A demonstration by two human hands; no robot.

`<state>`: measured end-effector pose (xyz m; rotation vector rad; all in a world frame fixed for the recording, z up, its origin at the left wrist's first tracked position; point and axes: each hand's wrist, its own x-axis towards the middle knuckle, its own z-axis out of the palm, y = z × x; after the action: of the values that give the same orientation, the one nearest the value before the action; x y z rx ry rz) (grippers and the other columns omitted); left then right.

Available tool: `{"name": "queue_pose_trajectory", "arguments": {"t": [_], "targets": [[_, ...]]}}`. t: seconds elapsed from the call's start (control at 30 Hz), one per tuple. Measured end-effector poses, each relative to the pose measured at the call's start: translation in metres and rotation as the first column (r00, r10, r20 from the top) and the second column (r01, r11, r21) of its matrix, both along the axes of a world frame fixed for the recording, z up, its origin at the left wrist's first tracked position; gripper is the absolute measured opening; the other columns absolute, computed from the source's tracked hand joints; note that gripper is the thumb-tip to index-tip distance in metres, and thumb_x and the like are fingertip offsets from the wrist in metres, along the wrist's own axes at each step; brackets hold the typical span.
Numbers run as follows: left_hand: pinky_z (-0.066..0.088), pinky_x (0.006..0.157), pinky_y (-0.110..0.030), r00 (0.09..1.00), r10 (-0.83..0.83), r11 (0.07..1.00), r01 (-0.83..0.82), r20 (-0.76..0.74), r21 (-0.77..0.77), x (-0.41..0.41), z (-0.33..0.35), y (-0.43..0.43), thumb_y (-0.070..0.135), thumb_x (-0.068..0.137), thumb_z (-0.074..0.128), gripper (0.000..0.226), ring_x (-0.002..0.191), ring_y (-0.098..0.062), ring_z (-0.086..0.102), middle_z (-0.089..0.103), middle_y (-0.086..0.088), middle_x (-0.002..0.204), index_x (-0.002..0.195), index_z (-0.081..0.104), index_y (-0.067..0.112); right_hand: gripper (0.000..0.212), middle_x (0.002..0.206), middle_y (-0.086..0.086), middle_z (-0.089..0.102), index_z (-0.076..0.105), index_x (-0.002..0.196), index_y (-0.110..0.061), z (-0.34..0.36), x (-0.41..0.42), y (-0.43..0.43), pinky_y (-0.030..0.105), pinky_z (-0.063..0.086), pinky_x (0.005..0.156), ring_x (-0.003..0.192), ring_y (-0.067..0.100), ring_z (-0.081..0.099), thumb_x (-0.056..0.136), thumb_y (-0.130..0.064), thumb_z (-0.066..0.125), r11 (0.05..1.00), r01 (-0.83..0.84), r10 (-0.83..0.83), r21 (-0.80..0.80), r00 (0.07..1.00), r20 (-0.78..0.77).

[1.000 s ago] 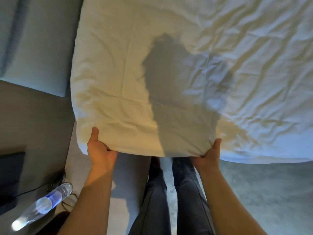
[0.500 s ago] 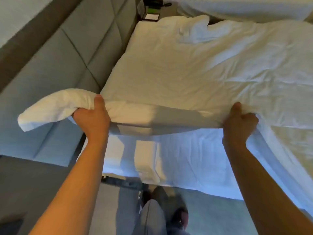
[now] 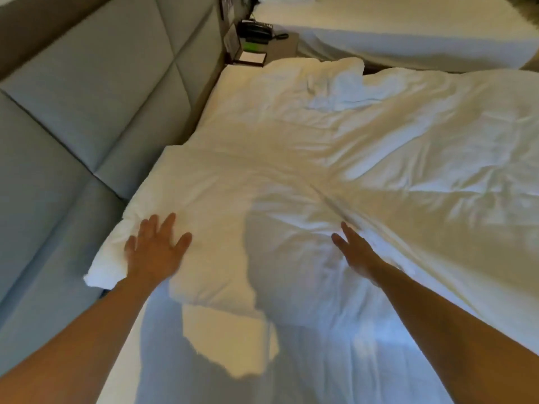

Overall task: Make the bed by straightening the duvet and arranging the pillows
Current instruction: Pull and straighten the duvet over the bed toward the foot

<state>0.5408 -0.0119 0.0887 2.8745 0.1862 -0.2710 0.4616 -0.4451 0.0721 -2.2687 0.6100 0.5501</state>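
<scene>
A white, wrinkled duvet (image 3: 335, 158) covers the bed from the headboard side out to the right. Its near edge lies over the white bed sheet (image 3: 335, 360), which shows below it. My left hand (image 3: 154, 249) rests flat with fingers spread on the duvet's near left corner. My right hand (image 3: 354, 250) lies open, palm down, on the duvet near a long crease. Neither hand grips the fabric. A bunched white lump (image 3: 335, 80), perhaps a pillow or duvet fold, sits at the far end.
A grey padded headboard (image 3: 87, 97) runs along the left. At the far end stands a nightstand (image 3: 280, 45) with a black phone (image 3: 256, 32) and a notepad (image 3: 252, 58). A second white bed (image 3: 408, 33) lies beyond it.
Both hands held the duvet's edge lifted off the bed; they have since laid it down, let go, and now rest flat on it. The view has tilted up along the bed.
</scene>
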Motion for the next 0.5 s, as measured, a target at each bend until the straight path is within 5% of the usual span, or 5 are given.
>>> {"name": "queue_pose_trajectory", "arguments": {"t": [0.1, 0.37, 0.43, 0.5], "targets": [[0.018, 0.120, -0.059, 0.996, 0.069, 0.994, -0.073, 0.048, 0.083, 0.010, -0.015, 0.023, 0.075, 0.095, 0.036, 0.078, 0.157, -0.027, 0.013, 0.016, -0.007, 0.170, 0.161, 0.017, 0.038, 0.073, 0.175, -0.009, 0.006, 0.007, 0.165, -0.042, -0.039, 0.002, -0.006, 0.061, 0.013, 0.122, 0.161, 0.025, 0.007, 0.102, -0.069, 0.032, 0.987, -0.033, 0.025, -0.155, 0.998, -0.054], [0.033, 0.109, -0.071, 0.939, 0.344, 0.939, -0.345, -0.019, -0.018, 0.051, -0.034, 0.034, 0.098, 0.065, 0.050, 0.128, 0.132, -0.051, 0.048, 0.048, -0.027, 0.146, 0.152, 0.024, 0.008, 0.082, 0.162, 0.018, 0.036, 0.036, 0.153, -0.007, -0.062, 0.003, -0.051, 0.055, 0.029, 0.108, 0.147, 0.033, 0.035, 0.093, -0.062, 0.047, 0.721, 0.323, -0.099, -0.613, 0.924, 0.370], [0.034, 0.107, -0.071, 0.933, 0.359, 0.933, -0.359, -0.012, -0.015, 0.055, -0.040, 0.035, 0.100, 0.064, 0.050, 0.128, 0.130, -0.051, 0.049, 0.049, -0.027, 0.144, 0.149, 0.028, 0.006, 0.093, 0.160, 0.023, 0.038, 0.032, 0.155, -0.006, -0.070, 0.002, -0.073, 0.055, 0.027, 0.111, 0.148, 0.035, 0.035, 0.092, -0.074, 0.041, 0.703, 0.307, -0.163, -0.642, 0.948, 0.274], [0.035, 0.106, -0.071, 0.926, 0.378, 0.926, -0.378, 0.013, -0.020, 0.056, -0.044, 0.034, 0.101, 0.064, 0.048, 0.127, 0.128, -0.052, 0.050, 0.050, -0.028, 0.142, 0.146, 0.030, 0.005, 0.114, 0.136, 0.026, 0.060, 0.045, 0.140, -0.005, -0.075, 0.002, -0.089, 0.053, 0.035, 0.107, 0.130, 0.038, 0.056, 0.077, -0.095, 0.016, 0.726, 0.196, -0.196, -0.660, 0.978, 0.076]]}}
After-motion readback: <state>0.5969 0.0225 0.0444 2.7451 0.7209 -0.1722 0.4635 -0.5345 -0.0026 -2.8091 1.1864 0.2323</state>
